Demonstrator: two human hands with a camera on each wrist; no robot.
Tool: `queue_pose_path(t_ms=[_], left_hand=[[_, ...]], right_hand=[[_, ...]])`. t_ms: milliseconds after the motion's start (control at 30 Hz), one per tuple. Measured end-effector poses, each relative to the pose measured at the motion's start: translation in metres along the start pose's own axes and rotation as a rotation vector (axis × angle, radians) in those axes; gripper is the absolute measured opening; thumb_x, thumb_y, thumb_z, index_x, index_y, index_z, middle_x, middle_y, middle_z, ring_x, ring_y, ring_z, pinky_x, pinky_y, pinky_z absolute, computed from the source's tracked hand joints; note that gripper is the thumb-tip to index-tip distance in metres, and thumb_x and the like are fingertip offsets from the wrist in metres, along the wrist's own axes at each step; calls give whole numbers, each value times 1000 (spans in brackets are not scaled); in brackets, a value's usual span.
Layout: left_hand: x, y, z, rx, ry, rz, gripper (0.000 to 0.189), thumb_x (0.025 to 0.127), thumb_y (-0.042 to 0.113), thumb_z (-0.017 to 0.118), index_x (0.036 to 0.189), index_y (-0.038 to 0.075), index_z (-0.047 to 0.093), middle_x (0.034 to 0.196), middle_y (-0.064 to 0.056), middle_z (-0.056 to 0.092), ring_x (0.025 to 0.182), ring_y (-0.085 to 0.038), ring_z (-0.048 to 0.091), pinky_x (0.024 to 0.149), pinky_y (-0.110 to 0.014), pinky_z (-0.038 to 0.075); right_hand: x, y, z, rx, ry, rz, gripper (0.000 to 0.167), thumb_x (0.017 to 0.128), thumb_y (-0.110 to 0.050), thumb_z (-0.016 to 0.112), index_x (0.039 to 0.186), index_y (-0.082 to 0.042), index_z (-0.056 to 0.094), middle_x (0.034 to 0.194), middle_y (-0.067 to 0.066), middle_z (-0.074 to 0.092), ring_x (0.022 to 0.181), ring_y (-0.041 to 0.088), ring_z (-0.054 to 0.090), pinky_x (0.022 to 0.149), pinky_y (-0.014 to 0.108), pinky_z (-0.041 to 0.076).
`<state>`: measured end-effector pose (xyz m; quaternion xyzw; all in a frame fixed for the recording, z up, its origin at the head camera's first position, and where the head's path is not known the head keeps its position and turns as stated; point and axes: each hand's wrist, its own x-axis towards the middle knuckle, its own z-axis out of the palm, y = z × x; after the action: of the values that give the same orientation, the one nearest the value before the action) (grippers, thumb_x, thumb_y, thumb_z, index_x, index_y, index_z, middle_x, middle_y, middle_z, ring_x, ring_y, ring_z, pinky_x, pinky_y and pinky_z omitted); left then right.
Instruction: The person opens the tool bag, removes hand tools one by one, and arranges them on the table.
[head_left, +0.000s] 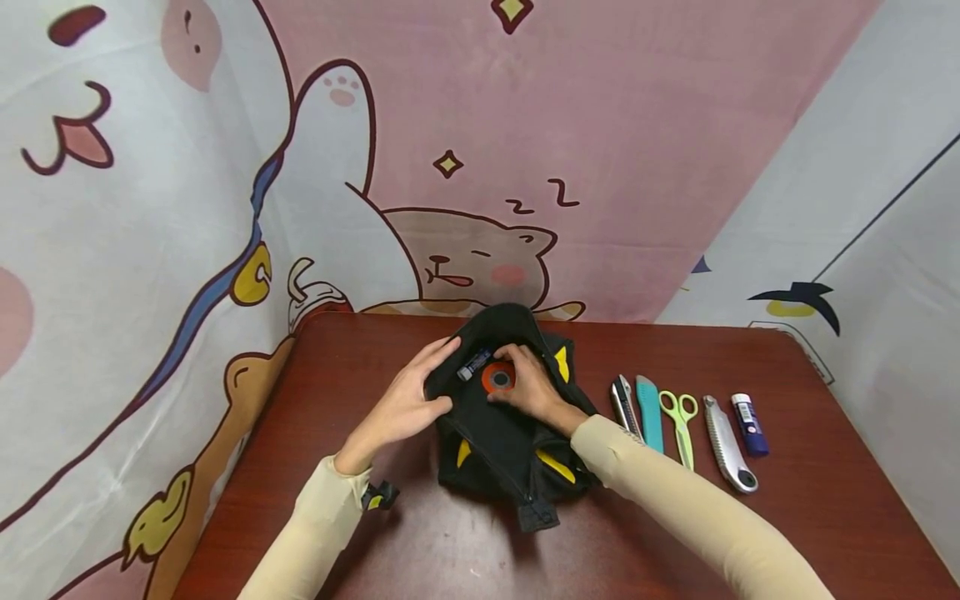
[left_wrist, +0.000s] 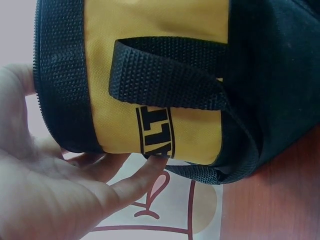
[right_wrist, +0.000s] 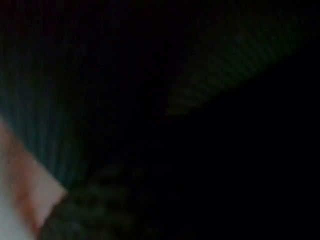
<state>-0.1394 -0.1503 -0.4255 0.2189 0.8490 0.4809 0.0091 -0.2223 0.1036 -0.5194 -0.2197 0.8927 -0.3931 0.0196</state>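
A black and yellow zip bag (head_left: 480,442) lies with its mouth open on the table in the head view. My left hand (head_left: 408,392) holds its left end, thumb and fingers spread along the rim. In the left wrist view, fingers touch the yellow end panel (left_wrist: 195,135), beneath a black webbing loop (left_wrist: 165,80). Reaching into the mouth, my right hand (head_left: 528,383) grips an orange disc (head_left: 489,382) with a dark, grey-centred middle between thumb and fingers. Beside that disc, inside the bag, lies a dark-blue glue stick (head_left: 475,364). Dark fabric fills most of the right wrist view.
Right of the bag lie a black and silver box cutter (head_left: 623,403), a teal cutter (head_left: 648,408), light-green scissors (head_left: 681,421), a grey utility knife (head_left: 726,442) and a blue and white glue stick (head_left: 750,425). A cartoon-printed cloth (head_left: 637,167) hangs behind the brown table (head_left: 360,358).
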Motion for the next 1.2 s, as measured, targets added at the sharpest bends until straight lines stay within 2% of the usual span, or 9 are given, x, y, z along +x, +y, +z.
queue_pose_path(t_ms=[233,400,800,1200], left_hand=[[-1,-1,-1,2,-2,-6,88,88,-2,66,172,8,41,176,-17,37,146,-39,47,108,-58,39],[-1,0,-1,-6,-4,-10,89,89,-2,66,173,9,40,176,-16,36,147,-38,46,107,-57,39],[-2,1,0,-17,-4,-16,88,88,0,67,172,9,42,176,-15,37,145,-37,47,107,-57,39],[-1,-2,0,-26,-4,-4,89,88,-2,66,172,8,41,176,-16,37,147,-38,46,112,-59,40]], right_hand=[[1,1,3,-26,-24,13,74,81,-8,100,143,0,60,137,26,62,122,42,63,108,59,51],[2,2,3,-65,-33,1,72,82,-7,99,143,-1,61,133,25,64,120,41,64,106,58,53],[-1,1,1,-70,-38,-38,72,81,-6,99,143,-1,62,132,25,66,118,40,65,104,57,54],[-6,-17,-15,-75,-14,-78,74,80,-11,100,144,-5,63,133,20,69,122,39,64,110,60,50]])
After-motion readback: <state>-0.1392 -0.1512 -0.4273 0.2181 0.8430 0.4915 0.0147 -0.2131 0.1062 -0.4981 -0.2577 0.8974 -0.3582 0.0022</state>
